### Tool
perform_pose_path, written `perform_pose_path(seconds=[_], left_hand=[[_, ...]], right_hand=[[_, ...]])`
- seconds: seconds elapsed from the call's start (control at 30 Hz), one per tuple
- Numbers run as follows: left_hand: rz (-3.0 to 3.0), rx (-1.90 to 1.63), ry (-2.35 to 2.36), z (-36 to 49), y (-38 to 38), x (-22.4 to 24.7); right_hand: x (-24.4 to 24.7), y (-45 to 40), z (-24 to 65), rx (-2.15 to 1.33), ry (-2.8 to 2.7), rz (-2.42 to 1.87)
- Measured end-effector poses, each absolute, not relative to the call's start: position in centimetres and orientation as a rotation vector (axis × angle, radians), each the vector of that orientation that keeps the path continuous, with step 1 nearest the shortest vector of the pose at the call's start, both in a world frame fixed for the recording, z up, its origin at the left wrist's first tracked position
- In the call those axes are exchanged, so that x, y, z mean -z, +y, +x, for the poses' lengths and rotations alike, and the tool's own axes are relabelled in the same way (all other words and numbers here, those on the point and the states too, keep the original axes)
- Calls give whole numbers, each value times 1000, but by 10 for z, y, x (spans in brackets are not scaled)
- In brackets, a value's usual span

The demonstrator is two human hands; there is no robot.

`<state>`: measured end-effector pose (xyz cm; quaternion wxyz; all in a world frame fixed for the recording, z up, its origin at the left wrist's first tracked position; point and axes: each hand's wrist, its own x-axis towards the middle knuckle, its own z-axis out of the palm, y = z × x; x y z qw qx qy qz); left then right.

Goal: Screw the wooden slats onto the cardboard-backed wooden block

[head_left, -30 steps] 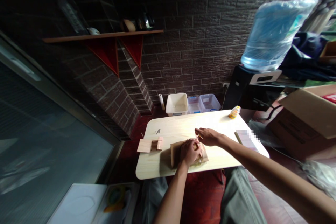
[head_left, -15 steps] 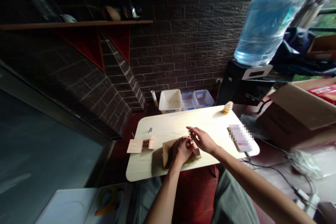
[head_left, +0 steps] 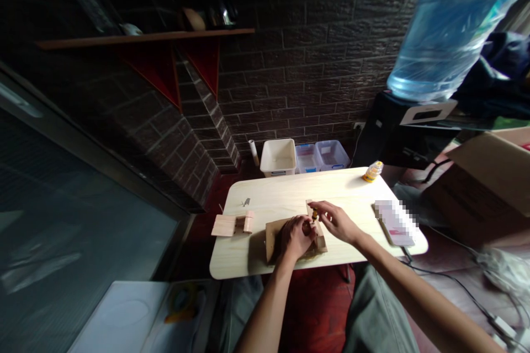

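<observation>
My left hand (head_left: 297,237) is closed on a wooden assembly (head_left: 274,240) near the table's front edge, its fingers curled over a part I see only partly. My right hand (head_left: 337,223) pinches a short black and yellow screwdriver (head_left: 315,214), held upright over the assembly close to the left fingertips. The tip of the tool is too small to make out. A pale wooden strip (head_left: 309,207) stretches along the right side of the assembly. To the left lies another wooden piece (head_left: 226,225) with a rounded block at its end.
On the table (head_left: 285,190) there are a cluster of small dark screws (head_left: 247,202), a yellow-capped bottle (head_left: 373,171) and a phone (head_left: 393,223) with a cable. Beyond it stand a cream bin (head_left: 278,157) and clear boxes (head_left: 331,155). A cardboard box (head_left: 467,193) is at right.
My head view has shifted, so everything sits further right. The right hand has turned slightly, and the screwdriver now shows upright under its fingers. The left hand keeps its hold on the assembly.
</observation>
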<state>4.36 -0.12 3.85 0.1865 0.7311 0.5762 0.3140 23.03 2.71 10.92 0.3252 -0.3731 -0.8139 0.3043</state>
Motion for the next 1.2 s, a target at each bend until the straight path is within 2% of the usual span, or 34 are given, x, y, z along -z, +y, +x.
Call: perform_pose_path(seconds=[0.4, 0.9, 1.2], left_hand=[[2038, -864, 1634, 44, -2, -38], [2060, -936, 1606, 42, -4, -38], [2047, -914, 1600, 41, -6, -39]], right_hand=[[-112, 26, 227, -798, -2104, -1052], [-103, 24, 218, -959, -1896, -1039], [-93, 22, 218, -876, -1876, -1023]])
